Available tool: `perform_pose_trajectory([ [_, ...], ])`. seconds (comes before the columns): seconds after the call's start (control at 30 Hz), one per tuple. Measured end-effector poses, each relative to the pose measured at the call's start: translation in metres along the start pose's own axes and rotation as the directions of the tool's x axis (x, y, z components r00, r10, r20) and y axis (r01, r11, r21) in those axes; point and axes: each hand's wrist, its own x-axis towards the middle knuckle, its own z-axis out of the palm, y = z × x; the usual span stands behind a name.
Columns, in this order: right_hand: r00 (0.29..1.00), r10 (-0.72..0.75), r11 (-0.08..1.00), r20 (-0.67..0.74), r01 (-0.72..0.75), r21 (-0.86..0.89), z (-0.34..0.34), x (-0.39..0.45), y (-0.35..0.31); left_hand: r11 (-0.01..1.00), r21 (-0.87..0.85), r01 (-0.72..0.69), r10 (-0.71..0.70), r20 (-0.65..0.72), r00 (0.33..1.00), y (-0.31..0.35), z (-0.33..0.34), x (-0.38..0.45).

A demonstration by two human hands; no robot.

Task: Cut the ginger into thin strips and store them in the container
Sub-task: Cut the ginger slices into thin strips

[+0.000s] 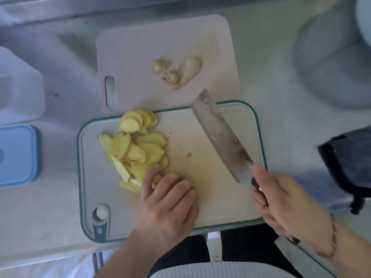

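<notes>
A pile of yellow ginger slices (pixel 136 149) lies on the left half of the green-rimmed cutting board (pixel 220 201). My left hand (pixel 168 203) rests on the board with its fingertips on the nearest slices, fingers curled. My right hand (pixel 285 205) grips the black handle of a cleaver (pixel 220 135), whose wide blade slants up and left over the board's right side, apart from the slices. A blue container lid (pixel 17 155) sits at the left edge of the counter.
A second pale cutting board (pixel 130 57) lies behind, holding ginger trimmings (pixel 176 73). A translucent container (pixel 18 87) stands at far left, a large round bowl (pixel 331 63) at far right and a dark cloth (pixel 349 163) at the right edge.
</notes>
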Motion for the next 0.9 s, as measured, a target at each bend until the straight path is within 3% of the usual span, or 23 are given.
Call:
perform_pose_trajectory([
  [0.07, 0.999, -0.029, 0.999, 0.037, 0.030, -0.023, -0.004, 0.010, -0.014, 1.000, 0.006, -0.015, 0.015, 0.011, 1.000, 0.001, -0.001, 0.002],
  [0.13, 0.985, -0.144, 0.954, 0.093, 0.163, -0.250, -0.001, 0.010, -0.016, 0.995, -0.066, -0.069, 0.068, -0.018, 0.998, 0.002, -0.008, 0.006],
  [0.2, 0.969, -0.222, 0.860, 0.107, 0.246, -0.447, 0.002, 0.005, -0.014, 0.973, -0.163, -0.165, 0.147, -0.119, 0.982, 0.007, -0.023, 0.016],
  [0.3, 0.964, -0.247, 0.704, 0.096, 0.247, -0.665, 0.002, -0.005, -0.011, 0.956, -0.164, -0.242, 0.206, -0.209, 0.956, 0.014, -0.049, 0.042],
  [0.37, 0.965, -0.249, 0.562, 0.079, 0.211, -0.800, -0.001, -0.009, -0.011, 0.972, -0.130, -0.195, 0.180, -0.120, 0.976, 0.015, -0.054, 0.060],
  [0.43, 0.958, -0.271, 0.391, 0.093, 0.198, -0.899, -0.004, -0.010, -0.011, 0.989, -0.070, -0.131, 0.136, 0.068, 0.988, 0.014, -0.050, 0.077],
  [0.57, 0.938, -0.313, 0.133, 0.149, 0.199, -0.971, -0.002, -0.015, -0.012, 0.996, 0.016, 0.082, -0.083, 0.330, 0.940, 0.016, -0.028, 0.096],
  [0.73, 0.928, -0.331, 0.058, 0.170, 0.200, -0.978, 0.001, -0.015, -0.010, 0.975, 0.020, 0.220, -0.202, 0.481, 0.853, 0.012, -0.008, 0.114],
  [0.9, 0.914, -0.370, 0.062, 0.165, 0.201, -0.978, 0.002, -0.018, -0.013, 0.976, 0.052, 0.210, -0.210, 0.457, 0.864, 0.013, 0.007, 0.131],
])
